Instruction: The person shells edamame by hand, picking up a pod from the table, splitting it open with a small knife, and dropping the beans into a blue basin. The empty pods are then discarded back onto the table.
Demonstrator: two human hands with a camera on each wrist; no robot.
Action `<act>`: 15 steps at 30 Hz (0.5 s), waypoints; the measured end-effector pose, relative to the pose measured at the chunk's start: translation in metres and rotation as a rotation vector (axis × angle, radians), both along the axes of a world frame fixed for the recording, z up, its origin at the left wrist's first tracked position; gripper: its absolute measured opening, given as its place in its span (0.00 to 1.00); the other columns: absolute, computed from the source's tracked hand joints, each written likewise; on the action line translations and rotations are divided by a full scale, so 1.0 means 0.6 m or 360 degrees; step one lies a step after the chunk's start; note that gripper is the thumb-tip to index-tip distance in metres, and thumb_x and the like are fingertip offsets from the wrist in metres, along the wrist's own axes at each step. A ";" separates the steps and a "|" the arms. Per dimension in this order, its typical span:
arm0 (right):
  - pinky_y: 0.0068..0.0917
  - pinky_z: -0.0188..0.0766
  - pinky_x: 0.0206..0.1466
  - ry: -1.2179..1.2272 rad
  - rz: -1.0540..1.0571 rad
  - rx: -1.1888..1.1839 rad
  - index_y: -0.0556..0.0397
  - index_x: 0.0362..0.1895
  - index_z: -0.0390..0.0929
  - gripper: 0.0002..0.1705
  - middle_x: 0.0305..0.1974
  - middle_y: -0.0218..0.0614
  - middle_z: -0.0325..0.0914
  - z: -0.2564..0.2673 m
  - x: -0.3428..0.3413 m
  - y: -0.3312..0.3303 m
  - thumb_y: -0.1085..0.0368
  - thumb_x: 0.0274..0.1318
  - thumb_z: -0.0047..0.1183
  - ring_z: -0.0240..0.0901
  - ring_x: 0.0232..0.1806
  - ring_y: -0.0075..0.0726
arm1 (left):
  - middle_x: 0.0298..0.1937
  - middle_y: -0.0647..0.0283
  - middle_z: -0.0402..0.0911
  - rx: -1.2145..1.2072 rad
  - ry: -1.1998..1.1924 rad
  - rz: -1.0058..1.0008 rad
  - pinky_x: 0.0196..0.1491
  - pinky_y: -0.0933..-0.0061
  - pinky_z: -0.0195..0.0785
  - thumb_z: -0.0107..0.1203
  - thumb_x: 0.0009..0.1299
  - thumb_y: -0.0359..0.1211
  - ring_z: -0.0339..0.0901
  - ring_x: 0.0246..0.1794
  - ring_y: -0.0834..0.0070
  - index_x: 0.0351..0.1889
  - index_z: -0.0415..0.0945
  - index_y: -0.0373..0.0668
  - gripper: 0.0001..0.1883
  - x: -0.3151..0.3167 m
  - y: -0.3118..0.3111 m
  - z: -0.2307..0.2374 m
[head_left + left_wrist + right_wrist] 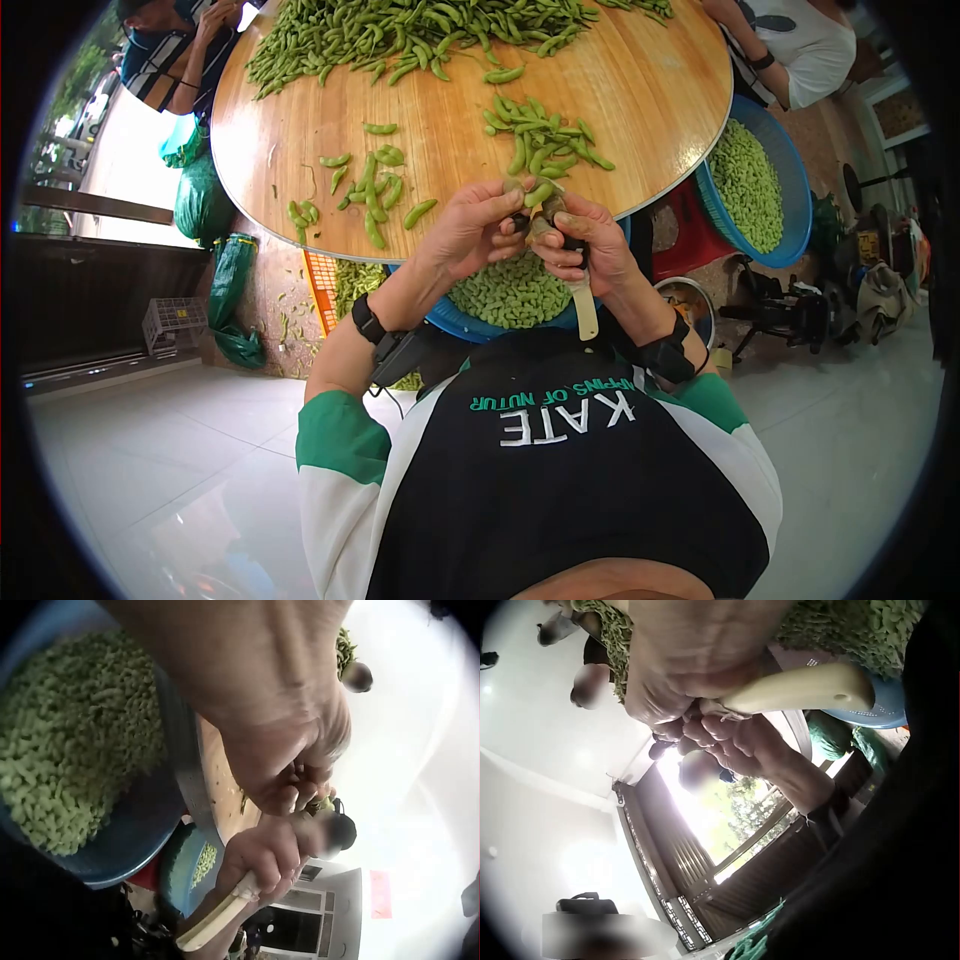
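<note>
The left hand [473, 229] pinches a pod [540, 194], the right hand [600, 242] grips a pale handle [586, 312], and many beans [510, 292] seem already shelled, but a large heap [400, 35] remains on the bench [645, 110].

My head view looks forward and down over the shirt [560, 500] at left hand [475, 230], right hand [600, 243] and table [300, 130], farthest off; my left wrist view sits tight against the left hand, rolled sideways, facing the right hand, sharing the basin [142, 817] with head; my right wrist view, equally near, angles up past the left hand toward the window [742, 810]; all three catch the handle [586, 312].
</note>
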State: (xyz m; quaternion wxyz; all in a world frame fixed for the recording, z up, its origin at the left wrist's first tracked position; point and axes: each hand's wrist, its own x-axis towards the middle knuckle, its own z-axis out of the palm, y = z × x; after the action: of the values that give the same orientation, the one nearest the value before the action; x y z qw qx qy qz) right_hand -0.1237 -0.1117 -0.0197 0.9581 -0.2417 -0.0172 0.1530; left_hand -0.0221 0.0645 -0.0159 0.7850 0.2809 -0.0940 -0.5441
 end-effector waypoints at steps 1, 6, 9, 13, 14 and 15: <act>0.12 0.54 0.14 0.0000 0.0002 -0.0002 0.51 0.58 0.67 0.17 0.29 0.34 0.68 0.002 0.002 -0.001 0.67 0.65 0.44 0.53 0.18 0.19 | 0.26 0.71 0.72 -0.0047 0.0105 -0.0041 0.23 0.84 0.59 0.50 0.73 0.31 0.67 0.22 0.85 0.49 0.73 0.37 0.11 0.000 -0.001 -0.001; 0.12 0.54 0.14 0.0257 -0.0080 0.0128 0.52 0.57 0.66 0.16 0.31 0.34 0.68 0.009 0.001 0.009 0.66 0.66 0.43 0.54 0.19 0.19 | 0.24 0.63 0.72 0.0738 -0.1657 0.0595 0.22 0.73 0.62 0.54 0.68 0.28 0.71 0.21 0.72 0.46 0.74 0.37 0.10 -0.018 -0.013 0.008; 0.12 0.54 0.14 0.0265 -0.0052 0.0204 0.51 0.57 0.66 0.16 0.31 0.34 0.68 -0.001 -0.001 0.016 0.66 0.66 0.43 0.55 0.20 0.18 | 0.29 0.51 0.74 0.0829 -0.2967 0.0965 0.26 0.66 0.66 0.58 0.63 0.26 0.72 0.23 0.60 0.44 0.74 0.36 0.11 -0.023 -0.004 0.010; 0.12 0.55 0.14 0.0210 -0.0065 0.0159 0.51 0.57 0.66 0.17 0.31 0.34 0.69 0.003 0.000 0.017 0.67 0.66 0.42 0.55 0.20 0.18 | 0.25 0.56 0.75 0.0903 -0.2520 0.0960 0.24 0.70 0.65 0.56 0.65 0.27 0.70 0.19 0.70 0.42 0.76 0.35 0.09 -0.037 -0.010 0.011; 0.12 0.55 0.15 0.0196 -0.0103 0.0042 0.51 0.57 0.67 0.16 0.31 0.34 0.69 0.003 -0.001 0.016 0.66 0.66 0.42 0.54 0.19 0.18 | 0.23 0.58 0.75 0.0908 -0.1930 0.0847 0.23 0.72 0.65 0.55 0.66 0.27 0.70 0.18 0.75 0.41 0.77 0.34 0.08 -0.040 -0.010 0.015; 0.12 0.55 0.15 0.0181 -0.0141 -0.0076 0.51 0.57 0.67 0.16 0.31 0.34 0.69 0.003 -0.001 0.015 0.66 0.66 0.42 0.54 0.19 0.18 | 0.23 0.58 0.75 0.0908 -0.1929 0.0851 0.23 0.72 0.65 0.55 0.66 0.27 0.70 0.18 0.75 0.41 0.77 0.34 0.08 -0.038 -0.009 0.021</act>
State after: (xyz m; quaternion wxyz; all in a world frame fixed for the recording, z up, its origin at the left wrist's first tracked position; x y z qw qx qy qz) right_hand -0.1243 -0.1027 -0.0178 0.9572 -0.2561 0.0516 0.1244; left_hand -0.0448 0.0592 -0.0033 0.5973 0.7408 -0.2952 -0.0852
